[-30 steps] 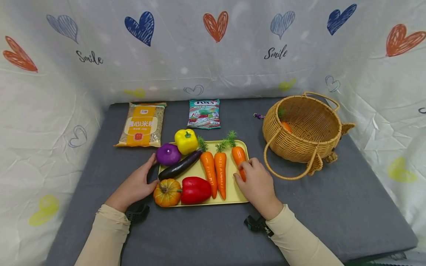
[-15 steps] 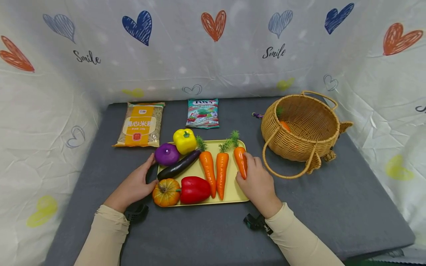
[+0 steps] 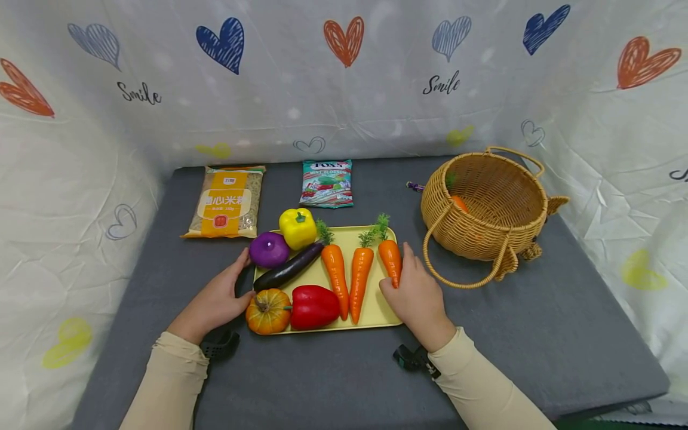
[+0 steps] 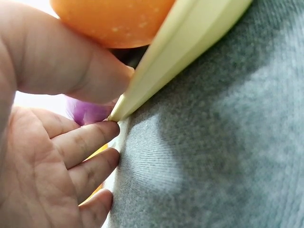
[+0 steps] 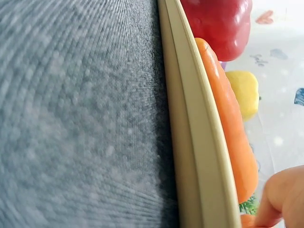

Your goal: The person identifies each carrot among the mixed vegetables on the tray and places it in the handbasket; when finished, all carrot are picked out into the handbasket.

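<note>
A yellow tray bears a pumpkin, red bell pepper, eggplant, purple onion-like vegetable, yellow bell pepper and three carrots. At the tray's left end, my left hand has thumb and fingers spread; in the left wrist view its thumb and a fingertip meet the rim. My right hand lies at the right end, fingers extended beside the rightmost carrot, thumb near its tip. In the right wrist view a digit touches an orange carrot end.
A wicker basket with something orange inside stands at the right, its handle drooping near my right hand. Behind the tray lie a grain bag and a candy bag. The grey table meets a printed curtain.
The rightmost carrot has turned and shifted slightly right; the middle carrot now leans right at its top. My right fingers have straightened off the carrot. My left hand stays at the tray.
</note>
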Demonstrator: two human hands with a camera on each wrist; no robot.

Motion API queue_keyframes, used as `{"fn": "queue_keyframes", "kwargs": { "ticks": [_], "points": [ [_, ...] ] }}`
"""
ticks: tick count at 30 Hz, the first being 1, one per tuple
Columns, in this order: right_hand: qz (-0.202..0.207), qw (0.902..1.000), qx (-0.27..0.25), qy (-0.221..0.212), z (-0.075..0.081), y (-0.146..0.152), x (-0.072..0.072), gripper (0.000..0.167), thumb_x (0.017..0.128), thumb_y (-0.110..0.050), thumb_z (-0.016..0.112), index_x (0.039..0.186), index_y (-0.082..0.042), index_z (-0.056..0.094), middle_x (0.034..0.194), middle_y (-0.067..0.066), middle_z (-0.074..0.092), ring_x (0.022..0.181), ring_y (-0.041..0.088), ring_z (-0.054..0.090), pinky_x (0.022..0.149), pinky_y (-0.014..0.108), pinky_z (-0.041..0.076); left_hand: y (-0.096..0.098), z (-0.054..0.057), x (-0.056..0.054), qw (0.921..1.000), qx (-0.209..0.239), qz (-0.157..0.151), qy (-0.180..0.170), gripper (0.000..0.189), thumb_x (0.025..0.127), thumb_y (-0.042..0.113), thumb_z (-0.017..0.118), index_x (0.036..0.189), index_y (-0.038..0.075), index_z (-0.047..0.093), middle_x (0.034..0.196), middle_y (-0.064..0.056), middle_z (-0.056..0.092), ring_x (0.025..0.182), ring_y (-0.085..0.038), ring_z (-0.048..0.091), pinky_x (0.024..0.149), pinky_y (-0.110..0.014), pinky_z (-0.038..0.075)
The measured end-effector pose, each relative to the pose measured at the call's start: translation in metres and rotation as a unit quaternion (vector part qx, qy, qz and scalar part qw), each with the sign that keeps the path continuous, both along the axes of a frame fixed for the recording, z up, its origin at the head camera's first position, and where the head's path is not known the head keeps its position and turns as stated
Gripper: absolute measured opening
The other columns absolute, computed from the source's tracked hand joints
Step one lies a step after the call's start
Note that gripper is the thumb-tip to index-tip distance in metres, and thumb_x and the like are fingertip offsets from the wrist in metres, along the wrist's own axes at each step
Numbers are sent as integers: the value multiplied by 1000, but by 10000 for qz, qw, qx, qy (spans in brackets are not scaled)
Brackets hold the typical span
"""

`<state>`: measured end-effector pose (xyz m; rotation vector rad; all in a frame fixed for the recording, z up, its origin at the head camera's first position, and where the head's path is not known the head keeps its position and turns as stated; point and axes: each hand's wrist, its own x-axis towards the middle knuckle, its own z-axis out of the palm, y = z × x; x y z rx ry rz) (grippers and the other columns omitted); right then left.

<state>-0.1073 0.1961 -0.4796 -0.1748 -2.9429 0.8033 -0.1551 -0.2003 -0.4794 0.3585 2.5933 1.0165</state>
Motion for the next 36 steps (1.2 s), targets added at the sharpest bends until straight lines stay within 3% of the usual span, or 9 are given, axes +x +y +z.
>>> {"fn": "queue_keyframes", "kwargs": {
  "ticks": [8,15,17,20,22,24,27,33,36],
  "points": [
    [112,9980,-132,612,5,-4,2,85,89,-25,63,161,9,36,116,21,69,79,32,63,67,47,58,-3,1,2,10000,13,23,67,102,96,15,71,172,7,4,171,-27,27,158,-47,22,123,-68,19],
    [146,9923,-738,979,10,-8,4,84,90,-23,65,164,2,36,131,17,70,87,32,68,68,44,57,-7,2,4,9999,59,28,114,102,96,15,71,172,6,4,171,-26,26,158,-46,21,123,-67,18],
    [168,9908,-904,995,12,-10,5,82,90,-22,64,165,0,37,131,15,70,76,30,64,62,42,53,-8,3,4,9999,62,45,108,102,96,15,71,172,6,4,171,-26,26,158,-46,21,123,-67,18],
    [494,9874,-539,1404,13,-10,6,77,87,-21,66,159,1,48,121,14,72,71,27,61,59,40,54,-9,3,5,9999,53,47,107,101,97,15,71,172,5,4,171,-26,26,158,-46,21,123,-67,19],
    [881,9745,106,2063,14,-7,6,69,85,-18,67,150,3,58,112,15,74,67,29,61,57,41,56,-8,4,5,9999,67,42,94,101,97,15,71,171,5,4,171,-26,26,158,-46,21,123,-67,19],
    [1123,9475,983,2828,16,-5,6,58,84,-14,68,139,5,67,105,18,75,70,31,64,56,42,59,-8,5,6,9999,71,19,105,100,98,15,70,171,4,4,171,-26,26,158,-46,21,123,-67,19],
    [1074,9193,1530,3464,22,-4,9,47,85,-13,67,128,4,74,102,18,77,65,34,62,52,43,58,-7,4,6,9999,50,1,125,99,98,16,70,171,4,4,171,-26,27,158,-46,22,123,-67,20],
    [456,9751,-136,2167,34,-1,17,48,85,-18,71,131,-2,75,101,13,79,54,20,56,46,33,47,-4,-1,2,9999,-41,-36,113,98,98,17,70,171,3,6,170,-25,29,157,-45,24,124,-66,21],
    [593,9863,-126,1536,46,7,17,52,86,-17,72,136,-3,72,101,12,78,52,16,51,45,31,42,-2,-3,0,9999,-57,-31,97,98,98,17,69,171,3,6,170,-25,29,157,-44,24,124,-65,20]
  ]
}}
